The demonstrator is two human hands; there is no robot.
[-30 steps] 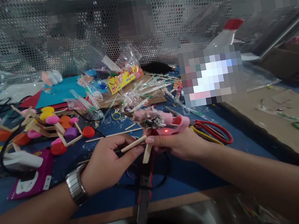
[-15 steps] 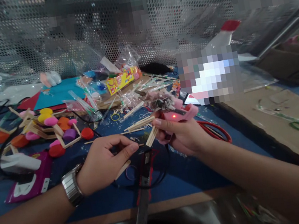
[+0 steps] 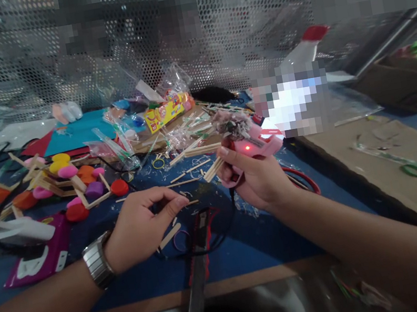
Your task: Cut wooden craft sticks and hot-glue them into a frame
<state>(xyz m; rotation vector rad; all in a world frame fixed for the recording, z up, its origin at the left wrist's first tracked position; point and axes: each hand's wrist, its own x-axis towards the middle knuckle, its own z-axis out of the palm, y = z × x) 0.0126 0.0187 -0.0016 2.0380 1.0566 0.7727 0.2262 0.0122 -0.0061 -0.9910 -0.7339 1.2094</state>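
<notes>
My right hand [image 3: 254, 180] is closed around a pink glue gun [image 3: 255, 148] with a red light on, and its thumb also pins a small bundle of wooden sticks [image 3: 214, 168] that points left. My left hand [image 3: 140, 228], with a metal watch on the wrist, hovers just above the blue mat; thumb and forefinger are pinched together and a short wooden stick [image 3: 169, 235] pokes out under the fingers. The two hands are about a hand's width apart.
Colourful caps glued to stick frames [image 3: 69, 182] lie at the left. A black cable loop [image 3: 205, 231] and a red-handled tool [image 3: 300, 178] rest on the blue mat [image 3: 255, 244]. Plastic bags and loose sticks [image 3: 184, 133] pile up behind, before a perforated metal screen [image 3: 16, 60].
The hands have parted. My right hand lifted the glue gun and stick bundle up and to the right; my left hand drew back and lowered toward the mat.
</notes>
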